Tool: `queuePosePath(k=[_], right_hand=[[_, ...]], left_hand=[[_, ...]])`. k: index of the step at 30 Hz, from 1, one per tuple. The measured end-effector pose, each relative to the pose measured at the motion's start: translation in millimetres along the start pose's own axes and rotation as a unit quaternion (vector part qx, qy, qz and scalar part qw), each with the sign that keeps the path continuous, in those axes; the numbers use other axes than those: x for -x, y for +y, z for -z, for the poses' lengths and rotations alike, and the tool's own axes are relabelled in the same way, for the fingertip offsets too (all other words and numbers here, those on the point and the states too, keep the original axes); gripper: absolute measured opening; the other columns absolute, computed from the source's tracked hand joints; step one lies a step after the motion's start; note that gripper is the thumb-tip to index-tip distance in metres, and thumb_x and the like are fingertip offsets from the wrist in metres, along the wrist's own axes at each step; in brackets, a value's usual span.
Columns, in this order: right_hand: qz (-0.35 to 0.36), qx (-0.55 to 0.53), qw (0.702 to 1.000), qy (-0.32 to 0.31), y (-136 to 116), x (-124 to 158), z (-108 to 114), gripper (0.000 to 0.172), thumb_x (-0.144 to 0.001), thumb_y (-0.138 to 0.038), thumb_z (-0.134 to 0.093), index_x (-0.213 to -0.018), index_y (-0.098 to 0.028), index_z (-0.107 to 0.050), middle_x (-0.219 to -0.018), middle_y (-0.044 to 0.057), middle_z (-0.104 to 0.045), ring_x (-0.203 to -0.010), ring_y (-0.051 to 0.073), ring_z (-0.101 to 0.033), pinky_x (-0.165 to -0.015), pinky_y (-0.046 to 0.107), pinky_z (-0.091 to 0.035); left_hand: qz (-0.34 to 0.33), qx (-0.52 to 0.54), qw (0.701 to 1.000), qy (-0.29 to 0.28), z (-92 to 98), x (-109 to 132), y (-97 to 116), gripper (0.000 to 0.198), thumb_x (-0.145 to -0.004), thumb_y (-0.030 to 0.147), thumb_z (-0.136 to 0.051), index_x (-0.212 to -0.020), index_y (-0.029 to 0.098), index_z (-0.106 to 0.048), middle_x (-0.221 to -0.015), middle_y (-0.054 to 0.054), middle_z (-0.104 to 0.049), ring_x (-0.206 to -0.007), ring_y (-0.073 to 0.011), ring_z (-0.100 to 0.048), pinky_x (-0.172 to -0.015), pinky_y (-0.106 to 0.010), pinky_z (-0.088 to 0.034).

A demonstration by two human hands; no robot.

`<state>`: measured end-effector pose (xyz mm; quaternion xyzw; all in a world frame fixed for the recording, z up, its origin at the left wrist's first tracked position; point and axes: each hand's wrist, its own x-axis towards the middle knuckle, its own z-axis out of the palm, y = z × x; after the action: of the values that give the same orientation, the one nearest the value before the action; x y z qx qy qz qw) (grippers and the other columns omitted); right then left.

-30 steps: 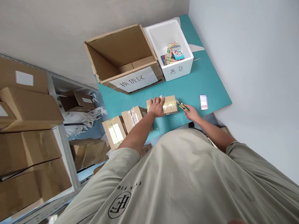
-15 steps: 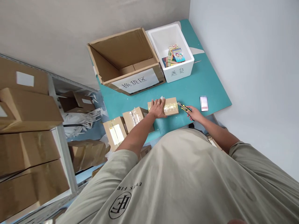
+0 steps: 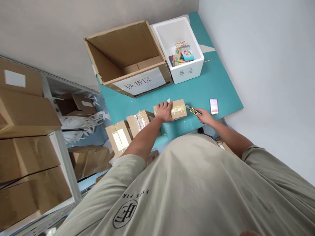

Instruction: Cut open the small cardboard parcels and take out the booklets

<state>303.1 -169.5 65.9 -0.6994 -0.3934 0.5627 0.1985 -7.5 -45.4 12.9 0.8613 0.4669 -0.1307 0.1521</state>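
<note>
My left hand grips a small taped cardboard box, its fingers over the top and the thumb along the near side. A ring shows on one finger. My right hand is closed around a yellow and black utility knife. The knife's blade points left, at the right end of the box; whether it touches the cardboard I cannot tell. Left of my left hand stand two more taped boxes, one with clear tape and one with a white label.
A large open carton and a white foam box holding several small colourful booklets stand at the back of the green table. A phone lies at the right. Shelves with cartons line the left side.
The camera view has shifted slightly, so the table items sit a little higher and further left. Both hands keep their holds, with the knife still at the box's right end.
</note>
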Motion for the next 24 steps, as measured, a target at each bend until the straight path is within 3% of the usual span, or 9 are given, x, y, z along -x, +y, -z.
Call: queuePosePath(k=[6, 11, 24], right_hand=[[-0.010, 0.019, 1.000, -0.013, 7, 12, 7, 0.051, -0.116, -0.024, -0.070, -0.167, -0.026, -0.070, -0.064, -0.008, -0.063, -0.046, 0.011, -0.053, -0.043, 0.017, -0.043], [0.022, 0.025, 0.999, 0.026, 9, 18, -1, 0.051, -0.117, -0.023, -0.064, -0.167, -0.026, -0.071, -0.070, -0.006, -0.065, -0.049, 0.012, -0.055, -0.046, 0.019, -0.046], [0.066, 0.045, 0.994, 0.073, -1, -13, -23, 0.057, -0.116, -0.032, -0.065, -0.173, -0.025, -0.067, -0.091, 0.004, -0.082, -0.067, 0.018, -0.071, -0.075, 0.031, -0.067]], left_hand=[[0.005, 0.004, 1.000, 0.013, -0.2, 0, 0, 0.146, -0.074, 0.066, -0.090, -0.191, 0.014, -0.021, -0.180, -0.030, -0.048, -0.163, -0.0557, -0.043, -0.138, -0.062, -0.026], [0.004, 0.003, 1.000, 0.008, 1.1, -2, 0, 0.150, -0.072, 0.067, -0.091, -0.192, 0.013, -0.020, -0.180, -0.030, -0.048, -0.164, -0.0561, -0.041, -0.139, -0.062, -0.026], [0.018, 0.001, 1.000, -0.002, -4.2, -5, 3, 0.154, -0.070, 0.065, -0.093, -0.193, 0.013, -0.017, -0.184, -0.031, -0.044, -0.169, -0.0571, -0.037, -0.145, -0.068, -0.015]])
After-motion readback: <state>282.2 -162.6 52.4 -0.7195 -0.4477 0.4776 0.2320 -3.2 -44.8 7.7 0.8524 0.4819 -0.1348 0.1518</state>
